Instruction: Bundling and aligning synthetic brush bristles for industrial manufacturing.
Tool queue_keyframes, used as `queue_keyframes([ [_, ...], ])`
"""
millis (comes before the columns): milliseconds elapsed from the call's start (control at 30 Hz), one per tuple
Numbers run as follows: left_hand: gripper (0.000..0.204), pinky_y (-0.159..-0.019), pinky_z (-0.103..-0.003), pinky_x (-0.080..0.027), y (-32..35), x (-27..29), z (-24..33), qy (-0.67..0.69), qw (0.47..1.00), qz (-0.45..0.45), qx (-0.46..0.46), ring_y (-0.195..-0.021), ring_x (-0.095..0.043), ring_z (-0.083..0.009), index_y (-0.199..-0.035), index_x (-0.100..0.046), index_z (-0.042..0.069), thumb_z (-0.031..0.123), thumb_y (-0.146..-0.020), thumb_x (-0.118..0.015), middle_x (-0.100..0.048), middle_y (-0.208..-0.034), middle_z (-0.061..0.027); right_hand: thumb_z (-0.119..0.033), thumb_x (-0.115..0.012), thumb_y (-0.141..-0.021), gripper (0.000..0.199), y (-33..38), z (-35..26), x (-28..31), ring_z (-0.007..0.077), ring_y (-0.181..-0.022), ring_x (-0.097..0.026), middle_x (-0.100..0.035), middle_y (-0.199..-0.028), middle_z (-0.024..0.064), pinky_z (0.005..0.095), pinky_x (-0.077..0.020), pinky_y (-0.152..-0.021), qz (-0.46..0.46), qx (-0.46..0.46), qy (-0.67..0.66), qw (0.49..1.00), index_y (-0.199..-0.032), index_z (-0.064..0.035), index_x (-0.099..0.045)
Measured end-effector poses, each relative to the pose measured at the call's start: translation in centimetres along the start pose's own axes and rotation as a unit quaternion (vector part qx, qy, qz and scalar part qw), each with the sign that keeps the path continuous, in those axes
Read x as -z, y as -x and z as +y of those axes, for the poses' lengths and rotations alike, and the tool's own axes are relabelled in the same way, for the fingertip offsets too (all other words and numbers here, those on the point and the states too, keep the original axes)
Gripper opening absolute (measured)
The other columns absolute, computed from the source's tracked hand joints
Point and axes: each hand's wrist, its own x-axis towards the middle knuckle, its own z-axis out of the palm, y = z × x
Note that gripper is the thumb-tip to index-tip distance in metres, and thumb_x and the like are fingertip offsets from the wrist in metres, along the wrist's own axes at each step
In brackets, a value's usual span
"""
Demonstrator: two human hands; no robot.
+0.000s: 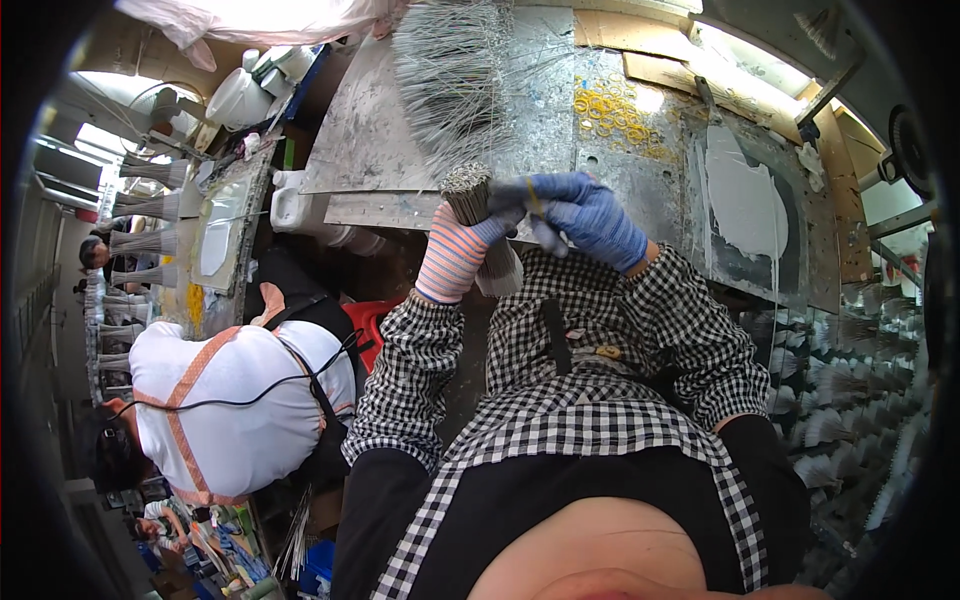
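My left hand (449, 255), in a striped pink and grey glove, is wrapped round an upright bundle of thin wires (468, 198). Their packed tips face up, and a paler brush-like end hangs below the fist. Close on the bundle's right side is my right hand (590, 215) in a blue glove, its fingers drawn together and partly smeared by motion. A yellow rubber band (535, 198) shows across those fingers; whether it also loops round the wires is not clear. Beyond both hands, a large heap of loose grey wires (450, 80) lies on the metal-topped table (360, 150).
Yellow rubber bands (610, 110) are scattered at the table's back right. A dark board (700, 250) smeared with pale grey paste lies at the right. Several wire bundles (850, 390) stand low on the right. At my left a person in a white top (240, 410) bends over.
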Motion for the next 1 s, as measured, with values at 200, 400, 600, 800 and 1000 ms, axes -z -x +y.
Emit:
queue_keyframes([
  [200,0.025,-0.075,-0.029,-0.053,0.1,-1.7,1.0,-0.082,0.994,-0.068,0.008,-0.084,-0.065,-0.0099,-0.104,-0.067,0.003,0.014,-0.086,-0.08,-0.072,-0.091,-0.0017,-0.023,-0.077,-0.088,0.063,1.2,-1.9,1.1,0.0203,-0.106,-0.068,-0.067,-0.127,0.0125,0.0335,-0.0541,-0.097,0.108,0.055,0.06,0.991,-0.142,0.0003,-0.054],
  [400,0.037,-0.08,-0.043,-0.054,-0.9,-4.8,-1.8,-0.614,0.75,-0.156,-0.191,-0.092,-0.067,-0.0356,-0.106,-0.061,0.003,0.015,-0.077,-0.079,-0.069,-0.097,-0.0157,-0.037,-0.081,-0.082,0.065,-0.2,-2.4,2.3,0.0193,-0.098,-0.071,-0.074,-0.113,0.0128,0.0322,-0.056,-0.091,0.07,-0.039,0.39,0.917,-0.135,-0.0031,-0.062],
  [600,0.043,-0.081,-0.045,-0.053,-1.4,-6.6,-0.5,-0.602,0.758,-0.132,-0.214,-0.093,-0.066,-0.0385,-0.109,-0.064,0.005,0.024,-0.076,-0.083,-0.069,-0.096,-0.0171,-0.054,-0.073,-0.086,0.05,-2.9,-0.2,6.7,0.0151,-0.07,-0.071,-0.076,-0.083,0.011,0.0271,-0.0571,-0.073,0.158,-0.215,0.508,0.819,-0.097,-0.0053,-0.079],
  [800,0.04,-0.084,-0.035,-0.055,-2.0,-6.2,-0.7,-0.195,0.96,-0.148,-0.136,-0.092,-0.071,-0.024,-0.115,-0.065,-0.001,0.022,-0.084,-0.078,-0.074,-0.101,-0.012,-0.052,-0.072,-0.09,0.064,-0.4,2.3,8.1,0.0128,-0.079,-0.071,-0.073,-0.117,0.012,0.0216,-0.0554,-0.071,0.15,-0.17,-0.099,0.969,-0.123,0.0023,-0.067],
  [1000,0.041,-0.088,-0.037,-0.054,-4.4,-3.4,-2.0,0.046,0.933,-0.331,0.133,-0.101,-0.066,-0.0194,-0.113,-0.062,0.005,0.028,-0.083,-0.078,-0.067,-0.106,-0.007,-0.027,-0.08,-0.083,0.058,-1.3,-5.5,4.9,0.0204,-0.105,-0.067,-0.07,-0.12,0.0138,0.0358,-0.055,-0.089,-0.073,0.052,0.307,0.948,-0.132,-0.0009,-0.065],
])
